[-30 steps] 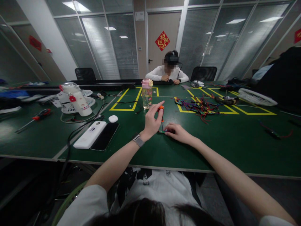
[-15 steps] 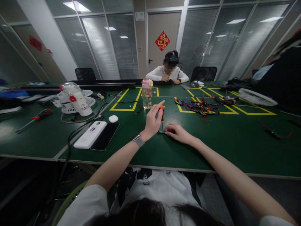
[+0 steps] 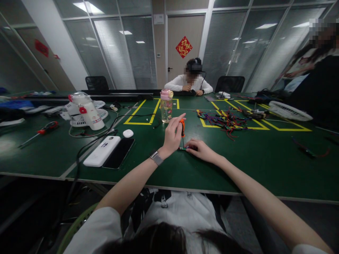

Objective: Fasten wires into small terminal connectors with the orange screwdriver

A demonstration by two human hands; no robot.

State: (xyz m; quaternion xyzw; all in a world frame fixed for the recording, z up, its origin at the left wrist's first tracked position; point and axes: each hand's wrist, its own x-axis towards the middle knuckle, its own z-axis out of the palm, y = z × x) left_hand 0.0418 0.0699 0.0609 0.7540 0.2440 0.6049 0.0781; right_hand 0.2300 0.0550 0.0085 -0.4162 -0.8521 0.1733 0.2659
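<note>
1. The person sits at the near edge of the green desk (image 3: 238,165), both bare forearms stretched forward over it.
2. The left hand (image 3: 172,135) is raised just above the desk, its fingers (image 3: 177,121) closed around the orange handle of a small screwdriver (image 3: 182,131), with the forefinger stretched out over the top of the handle.
3. The screwdriver stands nearly upright, its thin shaft pointing down onto a small circuit board (image 3: 182,148) that lies flat on the desk.
4. The right hand (image 3: 200,149) lies low on the desk just right of the screwdriver, fingers curled down onto the board and pinning it; how much of the board it covers is hard to tell.
5. A wristwatch (image 3: 156,157) sits on the left wrist.
6. Left of the hands lie a white power bank (image 3: 101,151) and a dark phone (image 3: 119,152) side by side, with a small white case (image 3: 128,133) just beyond them.
7. Further back a clear water bottle (image 3: 166,106) with a pink lid stands upright beside yellow tape lines.
8. A tangle of coloured wires (image 3: 222,121) lies to the right of the bottle, well apart from the hands.
9. A white fan (image 3: 86,110) sits on the far left, with a red-handled screwdriver (image 3: 39,132) lying near it.
10. Another person (image 3: 188,82) sits at the far side of the desk.
</note>
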